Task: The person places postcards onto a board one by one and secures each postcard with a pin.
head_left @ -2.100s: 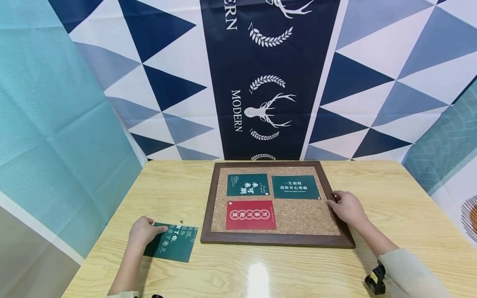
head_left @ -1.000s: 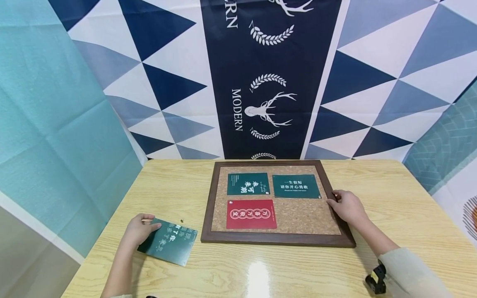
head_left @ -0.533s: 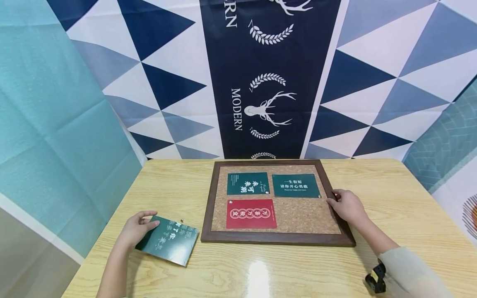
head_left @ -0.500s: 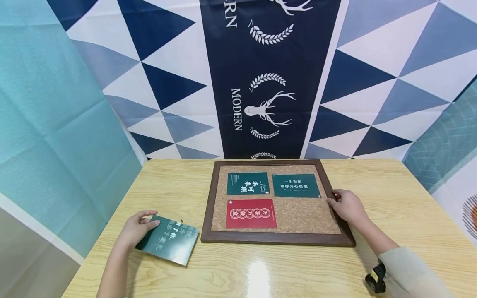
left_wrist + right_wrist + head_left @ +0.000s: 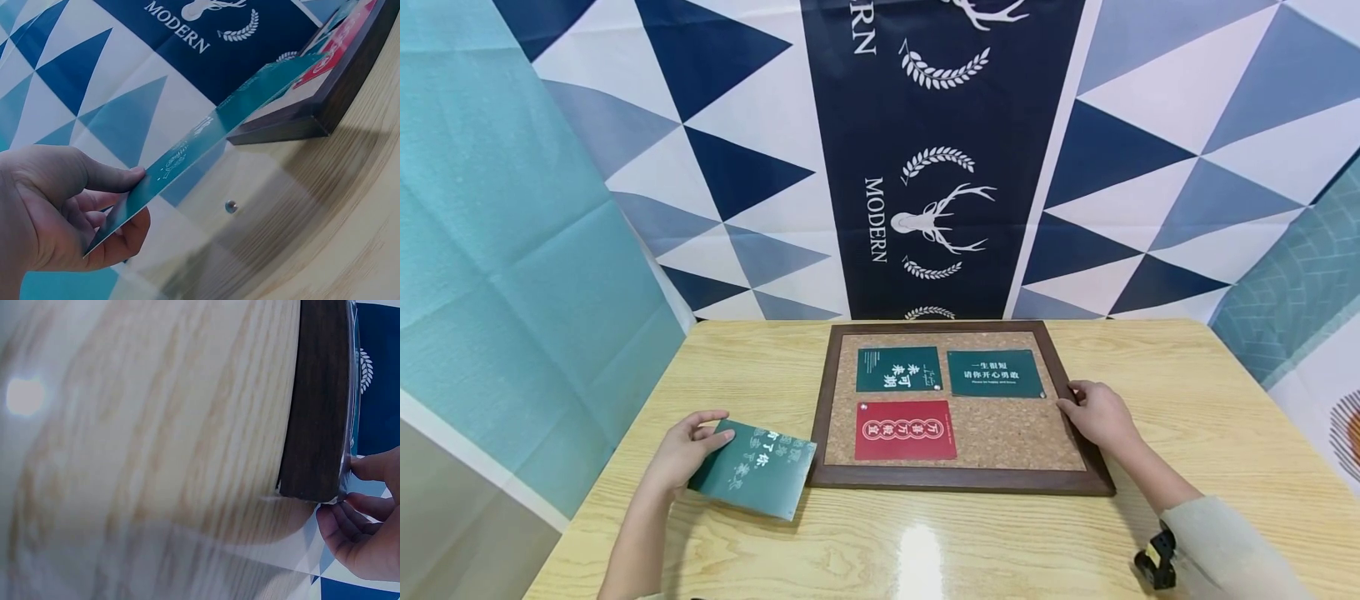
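My left hand (image 5: 688,450) pinches a green card (image 5: 756,471) with white writing between thumb and fingers. The card is held tilted above the table, and in the head view its right corner overlaps the lower-left frame corner of the cork board (image 5: 1015,437). In the left wrist view a small shiny tack (image 5: 231,206) lies on the table below the card. With thumb and fingers my right hand (image 5: 1097,412) grips the right side of the board's dark wooden frame (image 5: 319,406). Two green cards, the left one (image 5: 898,369) and the right one (image 5: 996,373), and a red card (image 5: 906,431) lie on the cork.
The board lies flat on a light wooden table (image 5: 850,542), near its back edge. Bare cork shows to the right of the red card. Behind the table hangs a patterned cloth (image 5: 925,167), with a turquoise one (image 5: 535,250) on the left.
My left hand has raised the green card off the table, first shifting slightly left, then right and up toward the board. The right hand and the board have stayed in place.
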Demonstrator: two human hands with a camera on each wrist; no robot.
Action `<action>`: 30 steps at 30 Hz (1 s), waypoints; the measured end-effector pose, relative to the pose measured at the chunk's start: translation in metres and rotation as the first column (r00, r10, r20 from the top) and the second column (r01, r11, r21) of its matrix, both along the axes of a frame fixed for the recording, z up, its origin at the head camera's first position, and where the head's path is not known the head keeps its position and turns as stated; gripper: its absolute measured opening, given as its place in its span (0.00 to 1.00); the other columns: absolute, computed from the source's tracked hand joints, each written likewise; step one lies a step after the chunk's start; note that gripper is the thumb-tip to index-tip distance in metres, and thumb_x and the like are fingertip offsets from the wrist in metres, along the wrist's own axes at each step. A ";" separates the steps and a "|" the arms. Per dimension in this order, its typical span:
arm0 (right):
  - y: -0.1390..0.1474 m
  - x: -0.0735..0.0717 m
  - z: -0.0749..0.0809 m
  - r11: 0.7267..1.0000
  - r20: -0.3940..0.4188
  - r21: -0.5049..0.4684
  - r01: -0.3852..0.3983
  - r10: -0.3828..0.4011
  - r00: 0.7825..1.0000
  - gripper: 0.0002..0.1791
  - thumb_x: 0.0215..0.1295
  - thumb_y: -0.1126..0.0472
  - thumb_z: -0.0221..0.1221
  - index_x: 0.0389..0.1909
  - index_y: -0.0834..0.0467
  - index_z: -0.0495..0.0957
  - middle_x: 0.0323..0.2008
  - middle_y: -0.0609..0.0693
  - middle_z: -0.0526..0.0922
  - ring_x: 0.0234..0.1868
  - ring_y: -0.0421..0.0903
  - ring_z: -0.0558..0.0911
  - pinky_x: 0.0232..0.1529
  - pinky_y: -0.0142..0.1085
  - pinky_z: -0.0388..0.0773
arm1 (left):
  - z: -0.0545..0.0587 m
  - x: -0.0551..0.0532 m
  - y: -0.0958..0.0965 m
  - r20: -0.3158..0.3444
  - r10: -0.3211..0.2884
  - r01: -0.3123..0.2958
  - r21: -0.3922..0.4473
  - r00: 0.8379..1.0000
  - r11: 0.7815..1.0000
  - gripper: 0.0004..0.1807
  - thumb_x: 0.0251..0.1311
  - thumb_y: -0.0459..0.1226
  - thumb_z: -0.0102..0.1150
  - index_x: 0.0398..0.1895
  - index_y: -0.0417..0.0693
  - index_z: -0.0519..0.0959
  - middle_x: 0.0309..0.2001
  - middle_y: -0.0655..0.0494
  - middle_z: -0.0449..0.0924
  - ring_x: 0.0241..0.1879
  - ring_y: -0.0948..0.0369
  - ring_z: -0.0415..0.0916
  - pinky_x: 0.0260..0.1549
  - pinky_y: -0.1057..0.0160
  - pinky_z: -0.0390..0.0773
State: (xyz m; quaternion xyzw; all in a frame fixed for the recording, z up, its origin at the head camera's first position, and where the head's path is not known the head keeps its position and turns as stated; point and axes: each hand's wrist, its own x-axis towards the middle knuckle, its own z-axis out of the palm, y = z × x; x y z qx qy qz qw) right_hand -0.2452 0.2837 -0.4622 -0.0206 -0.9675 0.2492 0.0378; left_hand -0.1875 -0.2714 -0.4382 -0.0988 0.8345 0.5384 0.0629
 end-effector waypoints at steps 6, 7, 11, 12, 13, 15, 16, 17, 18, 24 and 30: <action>0.000 0.000 0.000 1.000 -0.003 -0.002 0.000 0.000 1.000 0.26 0.63 0.61 0.56 0.53 0.80 0.67 0.42 0.74 0.77 0.36 0.58 0.79 0.30 0.45 0.78 | -0.001 -0.004 0.009 -0.019 0.008 -0.007 0.025 1.000 1.000 0.27 0.63 0.39 0.56 0.63 0.39 0.64 0.41 0.48 0.75 0.28 0.62 0.76 0.29 0.63 0.78; 0.000 0.000 0.000 1.000 -0.003 -0.002 0.000 0.000 1.000 0.26 0.63 0.61 0.56 0.53 0.80 0.68 0.42 0.74 0.77 0.37 0.58 0.79 0.31 0.45 0.78 | -0.001 -0.005 0.010 -0.025 0.009 -0.009 0.022 1.000 1.000 0.27 0.63 0.39 0.56 0.63 0.40 0.64 0.41 0.48 0.75 0.28 0.62 0.76 0.29 0.63 0.78; -0.001 0.001 0.000 1.000 0.001 -0.002 0.002 -0.002 1.000 0.26 0.64 0.61 0.56 0.54 0.79 0.67 0.43 0.74 0.76 0.38 0.59 0.79 0.31 0.45 0.78 | -0.002 -0.008 0.016 -0.037 0.023 -0.021 0.041 0.999 0.999 0.27 0.63 0.39 0.56 0.63 0.41 0.64 0.40 0.50 0.76 0.27 0.63 0.76 0.28 0.63 0.79; -0.001 0.001 0.000 1.000 0.001 -0.002 0.002 -0.002 1.000 0.26 0.64 0.61 0.56 0.54 0.79 0.67 0.43 0.74 0.76 0.38 0.59 0.79 0.31 0.45 0.78 | -0.003 -0.009 0.018 -0.037 0.029 -0.027 0.048 0.999 0.998 0.27 0.62 0.39 0.56 0.63 0.41 0.64 0.40 0.51 0.76 0.27 0.64 0.76 0.28 0.63 0.79; -0.001 0.001 0.000 1.000 -0.002 -0.002 0.003 -0.003 1.000 0.26 0.63 0.62 0.56 0.54 0.79 0.67 0.43 0.74 0.76 0.38 0.59 0.79 0.31 0.45 0.78 | -0.003 -0.010 0.020 -0.038 0.036 -0.034 0.059 0.999 0.998 0.27 0.62 0.38 0.56 0.63 0.41 0.65 0.39 0.52 0.77 0.26 0.64 0.76 0.27 0.64 0.79; -0.001 0.001 0.000 1.000 -0.003 -0.003 0.003 -0.003 1.000 0.26 0.63 0.62 0.55 0.54 0.79 0.67 0.43 0.74 0.76 0.38 0.59 0.79 0.31 0.45 0.78 | -0.002 -0.011 0.023 -0.037 0.052 -0.049 0.082 0.998 0.995 0.26 0.62 0.37 0.56 0.63 0.40 0.65 0.38 0.53 0.77 0.25 0.64 0.77 0.26 0.63 0.79; -0.001 0.001 0.000 1.000 -0.005 -0.005 0.003 -0.003 1.000 0.26 0.64 0.62 0.55 0.54 0.79 0.67 0.43 0.74 0.76 0.38 0.59 0.79 0.31 0.45 0.78 | -0.002 -0.011 0.025 -0.035 0.060 -0.057 0.091 0.998 0.994 0.26 0.62 0.37 0.56 0.63 0.41 0.65 0.37 0.54 0.76 0.25 0.64 0.76 0.26 0.64 0.79; -0.001 0.001 0.000 1.000 -0.008 -0.003 0.002 -0.002 1.000 0.26 0.63 0.62 0.55 0.54 0.79 0.67 0.43 0.74 0.76 0.38 0.60 0.79 0.31 0.45 0.78 | -0.002 -0.011 0.027 -0.034 0.069 -0.065 0.095 0.997 0.993 0.25 0.62 0.37 0.56 0.62 0.41 0.65 0.37 0.54 0.76 0.25 0.65 0.76 0.25 0.64 0.79; -0.001 0.001 -0.001 1.000 -0.009 -0.002 0.002 -0.002 1.000 0.26 0.64 0.62 0.55 0.54 0.79 0.67 0.43 0.74 0.76 0.38 0.60 0.79 0.30 0.44 0.78 | -0.001 -0.012 0.029 -0.035 0.075 -0.072 0.097 0.997 0.993 0.25 0.62 0.37 0.56 0.62 0.41 0.66 0.36 0.55 0.75 0.25 0.65 0.75 0.25 0.64 0.79; -0.001 0.001 -0.001 1.000 -0.012 0.009 -0.006 0.006 1.000 0.26 0.64 0.62 0.55 0.54 0.79 0.67 0.44 0.75 0.76 0.40 0.63 0.79 0.31 0.45 0.78 | 0.001 -0.013 0.037 -0.039 0.106 -0.101 0.101 0.994 0.990 0.25 0.62 0.37 0.56 0.62 0.42 0.66 0.35 0.56 0.71 0.25 0.65 0.72 0.25 0.65 0.77; -0.001 0.001 0.000 1.000 -0.014 0.005 -0.009 0.009 1.000 0.26 0.64 0.62 0.56 0.54 0.79 0.67 0.44 0.75 0.76 0.40 0.63 0.79 0.31 0.46 0.79 | 0.000 -0.015 0.043 -0.035 0.132 -0.125 0.157 0.991 0.980 0.26 0.62 0.37 0.56 0.63 0.43 0.65 0.34 0.57 0.69 0.25 0.66 0.72 0.26 0.66 0.78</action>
